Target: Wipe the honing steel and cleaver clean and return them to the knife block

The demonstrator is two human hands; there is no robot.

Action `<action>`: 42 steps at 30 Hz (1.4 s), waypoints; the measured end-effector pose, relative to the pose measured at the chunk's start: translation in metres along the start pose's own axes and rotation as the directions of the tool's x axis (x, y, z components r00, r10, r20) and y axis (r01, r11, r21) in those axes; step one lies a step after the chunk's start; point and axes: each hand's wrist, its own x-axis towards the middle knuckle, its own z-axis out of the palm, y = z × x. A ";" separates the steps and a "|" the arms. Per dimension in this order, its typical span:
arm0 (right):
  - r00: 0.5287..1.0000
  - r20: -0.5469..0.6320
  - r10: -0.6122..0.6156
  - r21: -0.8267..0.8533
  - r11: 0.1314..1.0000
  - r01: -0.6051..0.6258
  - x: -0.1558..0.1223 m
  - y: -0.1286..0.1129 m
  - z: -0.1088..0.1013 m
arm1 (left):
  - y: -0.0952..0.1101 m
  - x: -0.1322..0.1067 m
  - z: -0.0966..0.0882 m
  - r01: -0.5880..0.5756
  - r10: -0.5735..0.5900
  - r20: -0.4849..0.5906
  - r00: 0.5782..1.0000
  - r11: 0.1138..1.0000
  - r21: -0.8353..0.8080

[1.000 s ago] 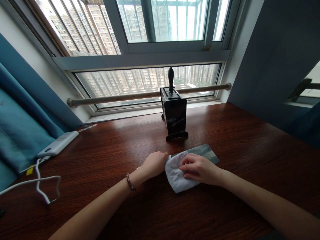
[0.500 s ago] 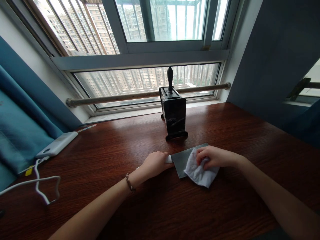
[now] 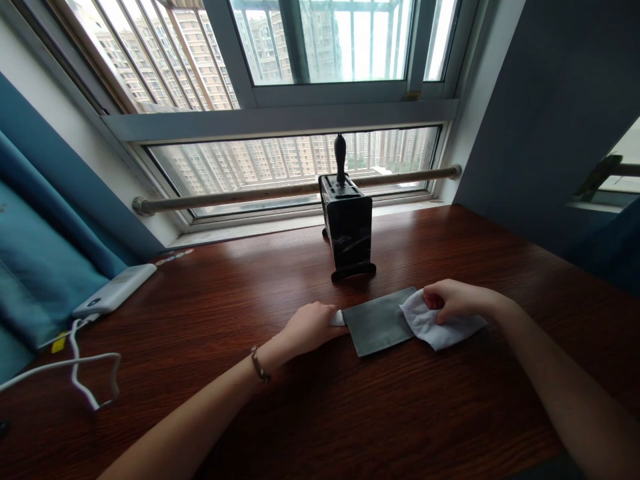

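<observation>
My left hand [image 3: 311,328] is wrapped round the pale handle of a cleaver [image 3: 377,323], whose broad grey blade points right, flat just over or on the table; which of the two I cannot tell. Bunched in the closed fingers of my right hand [image 3: 453,300] is a white cloth [image 3: 440,329], its left edge lapping over the blade's far end. Beyond the blade stands a black knife block [image 3: 351,230] with one dark-handled tool [image 3: 340,159] upright in its top.
The reddish-brown wooden table [image 3: 240,293] runs back to a window with a horizontal rail [image 3: 250,195]. At the left lie a white power bank [image 3: 115,289] and its white cable [image 3: 75,363], beside a blue curtain [image 3: 45,253]. A dark wall rises on the right.
My right hand and the cloth have slid right along the blade to its end, uncovering most of it. My left hand and the cleaver have stayed in place.
</observation>
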 end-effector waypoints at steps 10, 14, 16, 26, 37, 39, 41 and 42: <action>0.999 -0.045 -0.025 0.569 0.821 0.046 0.004 -0.001 -0.011 | -0.002 0.001 -0.006 0.075 -0.066 0.044 0.997 0.969 -0.237; 0.996 -0.079 -0.043 0.734 0.674 0.087 0.008 -0.008 -0.002 | -0.002 0.000 -0.005 0.083 -0.078 0.031 0.996 0.966 -0.244; 0.995 -0.098 0.010 0.788 0.612 0.072 0.010 -0.011 0.002 | -0.002 0.000 -0.004 0.094 -0.088 0.034 0.996 0.966 -0.242; 0.987 -0.023 0.159 0.843 0.533 -0.066 0.013 -0.011 0.006 | -0.002 0.000 -0.003 0.117 -0.115 0.021 0.993 0.971 -0.207; 0.988 -0.048 0.145 0.847 0.531 -0.037 0.017 -0.002 0.005 | 0.001 -0.002 -0.005 0.128 -0.127 0.018 0.992 0.978 -0.162; 0.992 -0.057 0.115 0.838 0.546 -0.015 0.018 0.002 0.005 | 0.001 -0.002 -0.004 0.132 -0.131 0.022 0.991 0.979 -0.156; 0.991 -0.064 0.116 0.807 0.591 -0.017 0.019 0.004 0.003 | 0.001 -0.002 -0.004 0.129 -0.127 0.022 0.992 0.980 -0.151; 0.991 -0.066 0.117 0.789 0.615 -0.020 0.019 0.005 0.002 | 0.001 -0.002 -0.004 0.125 -0.123 0.023 0.992 0.981 -0.151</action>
